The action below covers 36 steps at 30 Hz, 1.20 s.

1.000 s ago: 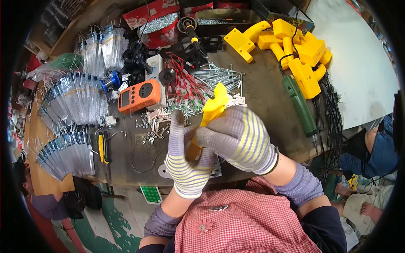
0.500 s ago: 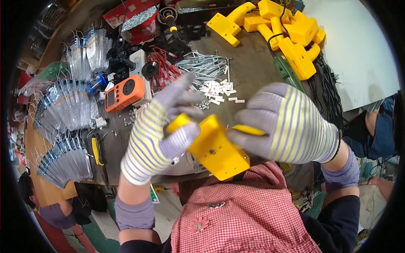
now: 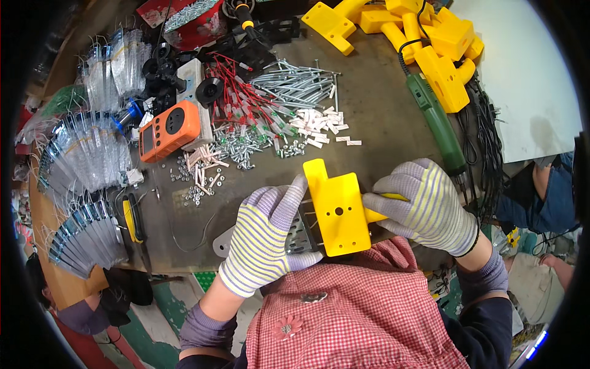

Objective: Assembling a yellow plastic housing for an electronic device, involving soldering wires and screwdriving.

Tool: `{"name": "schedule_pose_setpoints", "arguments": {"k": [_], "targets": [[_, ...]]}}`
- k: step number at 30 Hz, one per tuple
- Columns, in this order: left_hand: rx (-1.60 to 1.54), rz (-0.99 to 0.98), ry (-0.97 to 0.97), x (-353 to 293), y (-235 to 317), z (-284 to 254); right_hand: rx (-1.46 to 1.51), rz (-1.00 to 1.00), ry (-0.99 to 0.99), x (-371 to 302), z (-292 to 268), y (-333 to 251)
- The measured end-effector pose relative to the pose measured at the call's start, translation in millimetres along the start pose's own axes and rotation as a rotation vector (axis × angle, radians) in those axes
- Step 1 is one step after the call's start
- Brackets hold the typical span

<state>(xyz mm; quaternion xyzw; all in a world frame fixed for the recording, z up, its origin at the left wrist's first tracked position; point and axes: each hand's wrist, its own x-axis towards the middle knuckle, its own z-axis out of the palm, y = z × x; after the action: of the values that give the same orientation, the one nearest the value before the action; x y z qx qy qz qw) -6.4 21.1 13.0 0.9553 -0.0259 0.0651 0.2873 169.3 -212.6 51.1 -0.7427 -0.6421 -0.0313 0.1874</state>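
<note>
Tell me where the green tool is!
In the head view, the green tool lies right of centre, just beyond the right hand, with yellow parts above and black cables beside it.

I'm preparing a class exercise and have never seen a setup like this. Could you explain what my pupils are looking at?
There is no robot here, just a person in striped gloves. A wide fisheye camera on the person's head looks down, so straight edges bend near the rim.

The right hand holds a yellow plastic part by its handle. The left hand is beside that part's left edge, thumb and index finger spread, near a perforated metal piece; whether it touches either is unclear.

On the dark table lie long screws, red wires, an orange device, a green corded tool and more yellow parts.
</note>
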Motion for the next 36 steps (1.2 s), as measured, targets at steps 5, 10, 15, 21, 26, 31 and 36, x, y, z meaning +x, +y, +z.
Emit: {"name": "schedule_pose_setpoints", "arguments": {"k": [5,10,15,21,26,31,36], "targets": [[-0.012,-0.047,0.020,-4.1,3.2,-1.5,0.026,-0.077,-0.041,9.5,0.8,4.8],[-0.048,-0.072,0.064,-12.7,-0.4,-3.3,0.188,-0.002,-0.105,27.8,12.3,11.7],[-0.058,-0.053,0.115,-13.1,0.6,-2.7,0.327,-0.044,-0.179,41.1,11.6,22.5],[0.005,-0.081,0.080,-15.0,2.3,-5.2,0.430,-0.013,-0.365,50.4,1.9,24.4],[-0.015,-0.089,0.068,-11.3,0.3,-5.0,0.338,-0.044,-0.300,53.1,9.9,25.2],[0.065,-0.022,0.105,0.6,4.7,-7.9,0.281,0.002,-0.354,47.2,3.8,26.2],[0.170,0.030,0.019,18.8,10.3,-7.4,0.323,-0.069,-0.225,42.4,9.6,29.0]]}}
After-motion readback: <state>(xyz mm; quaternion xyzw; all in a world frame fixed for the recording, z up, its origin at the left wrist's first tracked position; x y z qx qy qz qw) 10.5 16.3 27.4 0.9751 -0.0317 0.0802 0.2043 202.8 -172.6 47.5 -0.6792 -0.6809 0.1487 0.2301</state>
